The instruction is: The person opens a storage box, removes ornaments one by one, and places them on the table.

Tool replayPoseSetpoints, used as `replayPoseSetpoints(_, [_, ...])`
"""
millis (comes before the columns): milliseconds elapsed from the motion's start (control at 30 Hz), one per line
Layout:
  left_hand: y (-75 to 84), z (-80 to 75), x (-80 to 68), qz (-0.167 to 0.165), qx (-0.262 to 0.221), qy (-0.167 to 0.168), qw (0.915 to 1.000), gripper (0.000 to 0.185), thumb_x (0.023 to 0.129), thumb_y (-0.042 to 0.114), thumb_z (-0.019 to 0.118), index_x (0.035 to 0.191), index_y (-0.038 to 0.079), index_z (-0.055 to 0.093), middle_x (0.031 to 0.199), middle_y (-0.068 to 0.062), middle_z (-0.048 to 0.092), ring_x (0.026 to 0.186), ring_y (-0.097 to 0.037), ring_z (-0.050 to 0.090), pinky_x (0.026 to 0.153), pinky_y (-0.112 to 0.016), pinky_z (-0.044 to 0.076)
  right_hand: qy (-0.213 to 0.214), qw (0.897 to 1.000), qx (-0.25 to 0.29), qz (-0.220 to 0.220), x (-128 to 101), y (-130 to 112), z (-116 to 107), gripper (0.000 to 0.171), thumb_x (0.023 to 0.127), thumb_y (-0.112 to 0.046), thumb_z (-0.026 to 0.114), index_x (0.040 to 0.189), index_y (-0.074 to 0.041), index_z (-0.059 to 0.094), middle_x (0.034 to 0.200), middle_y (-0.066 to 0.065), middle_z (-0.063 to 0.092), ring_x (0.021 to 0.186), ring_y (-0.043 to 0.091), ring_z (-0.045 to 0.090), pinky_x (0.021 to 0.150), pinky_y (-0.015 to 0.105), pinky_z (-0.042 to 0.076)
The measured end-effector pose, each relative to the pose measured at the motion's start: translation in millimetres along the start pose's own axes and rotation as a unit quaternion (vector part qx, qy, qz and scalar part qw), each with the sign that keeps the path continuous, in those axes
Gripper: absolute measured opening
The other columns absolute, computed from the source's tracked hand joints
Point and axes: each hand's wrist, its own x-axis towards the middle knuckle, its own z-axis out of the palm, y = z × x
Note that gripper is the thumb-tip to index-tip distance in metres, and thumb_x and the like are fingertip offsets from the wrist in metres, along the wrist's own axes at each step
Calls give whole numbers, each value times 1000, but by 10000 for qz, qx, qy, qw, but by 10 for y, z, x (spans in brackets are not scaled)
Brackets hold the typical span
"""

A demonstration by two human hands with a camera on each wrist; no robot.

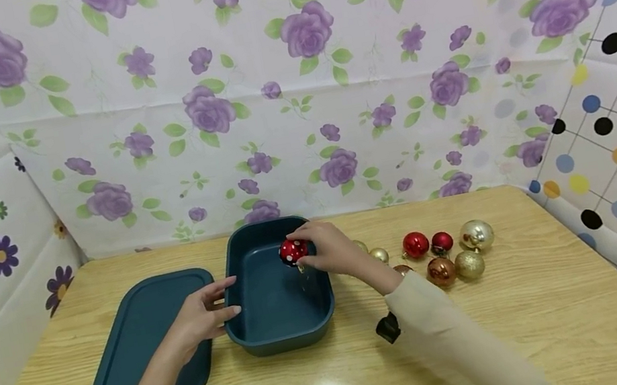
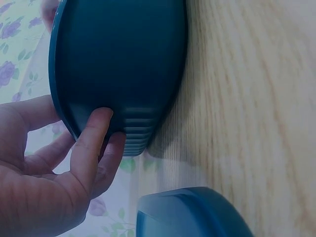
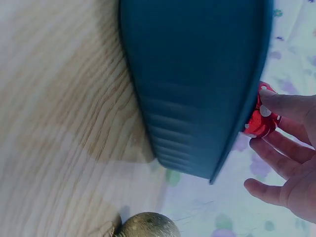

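- Hands first: we see the right hand (image 1: 327, 249) pinching a red bauble with white dots (image 1: 294, 251) between thumb and fingertips, holding it over the open teal tub (image 1: 282, 329), near the tub's far right corner.
- From the right wrist view we find the same red bauble (image 3: 260, 118) just past the tub's rim (image 3: 247, 103), with the other fingers (image 3: 274, 158) loosely spread and not touching the tub.
- The left hand (image 1: 203, 316) rests against the tub's left wall; in the left wrist view its fingers (image 2: 91, 143) lie straight along the ribbed corner of the tub (image 2: 118, 74), pressing it rather than gripping it.
- The tub stands upright on the wooden desk (image 1: 550, 315); we see nothing lying inside it.
- A teal lid (image 1: 137, 337) lies flat on the desk just left of the tub, partly under the left forearm.
- To the right of the tub we count a cluster of baubles: two red (image 1: 415, 245), several gold (image 1: 476, 235) and one copper (image 1: 441, 272), all resting on the desk.
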Motion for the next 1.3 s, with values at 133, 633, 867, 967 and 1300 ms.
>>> replayPoseSetpoints(133, [13, -3, 3, 7, 17, -28, 10000, 63, 88, 13, 60, 143, 9, 30, 145, -30, 15, 129, -44, 27, 84, -46, 47, 72, 9994, 323, -113, -174, -15, -121, 43, 79, -13, 72, 118, 0, 60, 112, 13, 61, 99, 23, 59, 81, 31, 49])
replayPoseSetpoints(633, [9, -29, 7, 8, 22, 24, 10000, 63, 88, 14, 61, 143, 8, 30, 145, -30, 15, 128, -43, 29, 81, -43, 48, 437, 9955, 743, 393, -1019, 300, -528, 44, 78, -11, 72, 120, -4, 60, 115, 9, 61, 102, 23, 59, 81, 39, 49])
replayPoseSetpoints(867, [8, -6, 2, -32, -11, 10, 10000, 63, 88, 13, 61, 143, 8, 30, 145, -30, 15, 128, -43, 29, 82, -44, 48, 579, 9934, 746, 653, -1422, 489, -574, 44, 76, -9, 74, 117, 0, 61, 109, 13, 63, 99, 27, 61, 72, 38, 52])
replayPoseSetpoints(967, [5, 4, 2, -30, 9, -1, 10000, 63, 88, 13, 61, 143, 8, 30, 145, -30, 15, 128, -43, 29, 82, -44, 48, 497, 9909, 815, 953, -1594, 548, -578, 44, 76, -10, 74, 116, -1, 61, 112, 14, 62, 99, 28, 61, 72, 38, 52])
replayPoseSetpoints(1300, [15, 0, 4, -30, 8, 7, 10000, 63, 88, 13, 61, 143, 9, 31, 145, -30, 15, 129, -43, 27, 82, -43, 48, 353, 9835, 1190, 1317, -1995, 697, -526, 44, 74, -11, 75, 113, 4, 62, 110, 19, 61, 97, 32, 60, 77, 36, 51])
